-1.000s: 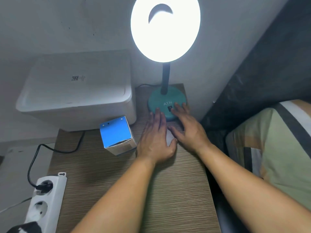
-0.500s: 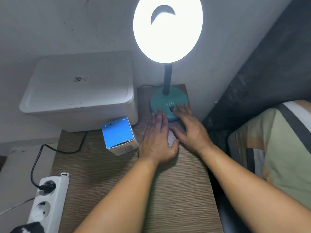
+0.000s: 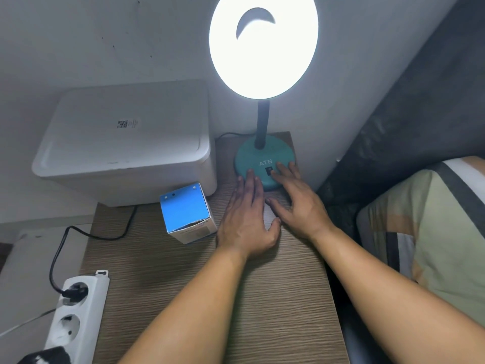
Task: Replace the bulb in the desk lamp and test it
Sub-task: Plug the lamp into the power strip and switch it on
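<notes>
The desk lamp [image 3: 263, 158] stands at the far end of the wooden table [image 3: 275, 298], close to the wall, and its round head [image 3: 263, 46] is lit, glaring white. Its teal base carries the letters ATN and a small dark switch [image 3: 269, 170] just below them.

The left hand [image 3: 248, 219] lies palm down on the table directly in front of the lamp base, fingers straight and held close together, the thumb angled out to the right. Its fingertips [image 3: 249, 176] reach the near rim of the base and seem to touch it. It grips nothing.

The right hand [image 3: 299, 206] rests beside it, also palm down and flat, with fingers a little more spread. Its longer fingers lie on the lamp base to the right of the switch, and the index tip sits right at the switch (whether it is actually pressing cannot be told). The thumb points left toward the left hand's thumb, the two nearly meeting. This hand holds nothing either.

Left of the lamp base, just beside the left hand, stands a small blue-topped bulb box [image 3: 186, 212]. Further left of the lamp sits a white lidded bin [image 3: 126, 145]. A black cable [image 3: 60, 256] runs to a white power strip [image 3: 76, 308], well apart from the lamp, at the table's near left edge.
</notes>
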Available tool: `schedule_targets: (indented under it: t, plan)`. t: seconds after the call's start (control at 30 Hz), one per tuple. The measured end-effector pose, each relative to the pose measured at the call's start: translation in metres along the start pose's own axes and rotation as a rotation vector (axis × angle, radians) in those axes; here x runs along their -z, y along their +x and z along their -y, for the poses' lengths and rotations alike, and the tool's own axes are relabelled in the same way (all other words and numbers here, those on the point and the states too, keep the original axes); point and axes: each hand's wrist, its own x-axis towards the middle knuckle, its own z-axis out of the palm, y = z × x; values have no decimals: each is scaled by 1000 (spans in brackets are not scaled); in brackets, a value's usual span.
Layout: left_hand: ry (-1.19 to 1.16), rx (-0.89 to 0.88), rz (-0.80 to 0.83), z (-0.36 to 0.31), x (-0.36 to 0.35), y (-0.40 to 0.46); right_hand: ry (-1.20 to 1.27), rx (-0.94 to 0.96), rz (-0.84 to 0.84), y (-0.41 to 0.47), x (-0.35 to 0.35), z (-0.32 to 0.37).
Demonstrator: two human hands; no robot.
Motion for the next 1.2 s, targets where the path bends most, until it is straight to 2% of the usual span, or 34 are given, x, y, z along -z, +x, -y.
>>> schedule_targets:
  t: [0.37,0.7,0.93,1.2]
  plan:
    - [9,-6,0,-1,1,0,-3,13,22,2,3,-1]
    - [1,-6,9,-1,2,0,-213,101,89,18,19,8]
    - [-10,-9,-35,-1,0,-4,-310,43,142,27,23,10]
    - [-22,6,-47,-1,1,-3,-266,-30,178,29,25,18]
